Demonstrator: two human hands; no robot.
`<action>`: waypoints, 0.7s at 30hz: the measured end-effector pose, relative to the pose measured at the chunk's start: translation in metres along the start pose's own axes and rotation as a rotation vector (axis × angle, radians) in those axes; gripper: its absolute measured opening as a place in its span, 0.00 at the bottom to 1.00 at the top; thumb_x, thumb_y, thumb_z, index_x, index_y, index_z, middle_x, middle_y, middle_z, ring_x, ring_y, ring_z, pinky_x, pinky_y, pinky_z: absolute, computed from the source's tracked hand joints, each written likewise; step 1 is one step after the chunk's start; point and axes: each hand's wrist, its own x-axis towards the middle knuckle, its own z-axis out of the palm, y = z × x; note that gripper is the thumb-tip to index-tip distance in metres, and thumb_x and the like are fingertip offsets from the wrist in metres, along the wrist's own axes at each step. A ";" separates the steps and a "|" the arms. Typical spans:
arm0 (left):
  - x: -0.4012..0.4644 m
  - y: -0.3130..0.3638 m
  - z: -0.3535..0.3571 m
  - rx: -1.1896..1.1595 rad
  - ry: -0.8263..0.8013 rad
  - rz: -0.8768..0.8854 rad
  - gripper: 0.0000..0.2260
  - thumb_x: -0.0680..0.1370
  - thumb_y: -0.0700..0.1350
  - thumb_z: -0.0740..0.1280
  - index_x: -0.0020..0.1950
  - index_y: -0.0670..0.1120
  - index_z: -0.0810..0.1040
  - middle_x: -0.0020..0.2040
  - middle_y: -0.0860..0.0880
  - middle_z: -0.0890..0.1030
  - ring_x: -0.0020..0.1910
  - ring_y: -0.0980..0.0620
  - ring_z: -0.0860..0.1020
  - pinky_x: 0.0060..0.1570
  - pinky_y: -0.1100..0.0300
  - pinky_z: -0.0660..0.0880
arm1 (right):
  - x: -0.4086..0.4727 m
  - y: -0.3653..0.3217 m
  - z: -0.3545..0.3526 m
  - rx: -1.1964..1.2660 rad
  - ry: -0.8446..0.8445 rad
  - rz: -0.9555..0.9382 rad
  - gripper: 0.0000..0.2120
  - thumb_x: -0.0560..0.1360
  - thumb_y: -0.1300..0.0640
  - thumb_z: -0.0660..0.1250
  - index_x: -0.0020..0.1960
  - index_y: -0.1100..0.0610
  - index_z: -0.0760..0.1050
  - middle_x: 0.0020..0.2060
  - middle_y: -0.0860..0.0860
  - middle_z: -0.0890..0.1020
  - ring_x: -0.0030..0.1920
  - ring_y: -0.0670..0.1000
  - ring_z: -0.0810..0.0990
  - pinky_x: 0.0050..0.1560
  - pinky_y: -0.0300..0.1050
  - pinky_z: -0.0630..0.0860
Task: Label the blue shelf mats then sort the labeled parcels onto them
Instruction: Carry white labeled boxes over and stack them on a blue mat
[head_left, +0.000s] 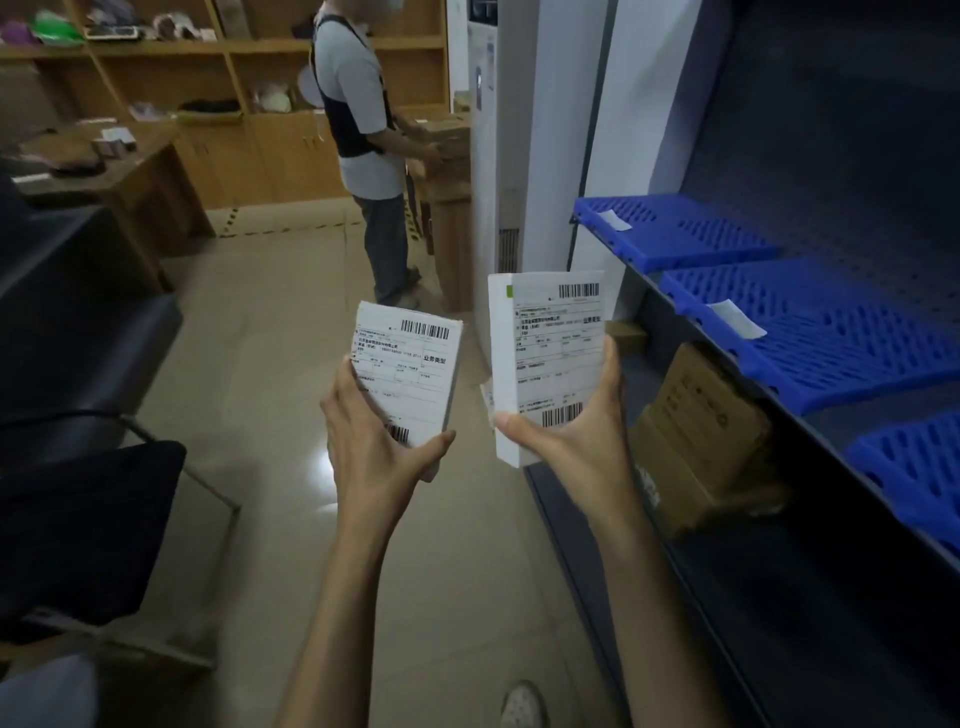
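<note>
I gripped one parcel (410, 374) in my left hand (374, 441), another (550, 358) in my right hand (566, 431); blurry labels probably risked missorting onto the shelf-edge mats (831, 338).

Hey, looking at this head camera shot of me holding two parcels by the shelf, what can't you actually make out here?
Head view only:
- Print on the left parcel and right parcel: too small and soft to read.
- Writing on the white labels on the blue mats: too small.
- Nearest mat: cut off by the right edge.
- Cardboard boxes: partly hidden under the shelf.
- Paper behind the right parcel: mostly covered by the parcel and the right hand.
</note>
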 end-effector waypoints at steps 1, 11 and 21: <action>0.022 -0.003 0.016 -0.005 0.000 0.006 0.55 0.58 0.52 0.81 0.76 0.47 0.52 0.70 0.48 0.60 0.70 0.51 0.58 0.66 0.47 0.67 | 0.025 0.008 0.004 0.002 0.005 0.004 0.60 0.60 0.55 0.83 0.79 0.46 0.45 0.66 0.39 0.62 0.69 0.41 0.61 0.64 0.37 0.62; 0.264 0.016 0.168 -0.065 -0.003 0.112 0.55 0.60 0.52 0.81 0.77 0.46 0.50 0.72 0.45 0.59 0.72 0.50 0.57 0.68 0.48 0.66 | 0.303 0.025 0.011 -0.016 0.078 -0.086 0.60 0.62 0.54 0.82 0.79 0.45 0.42 0.70 0.39 0.59 0.71 0.42 0.58 0.67 0.40 0.58; 0.407 0.079 0.336 -0.286 -0.236 0.264 0.54 0.59 0.52 0.81 0.77 0.46 0.52 0.73 0.46 0.58 0.72 0.55 0.57 0.67 0.64 0.56 | 0.452 0.082 -0.050 -0.117 0.466 -0.015 0.59 0.62 0.53 0.82 0.80 0.49 0.45 0.75 0.47 0.60 0.73 0.48 0.60 0.66 0.44 0.64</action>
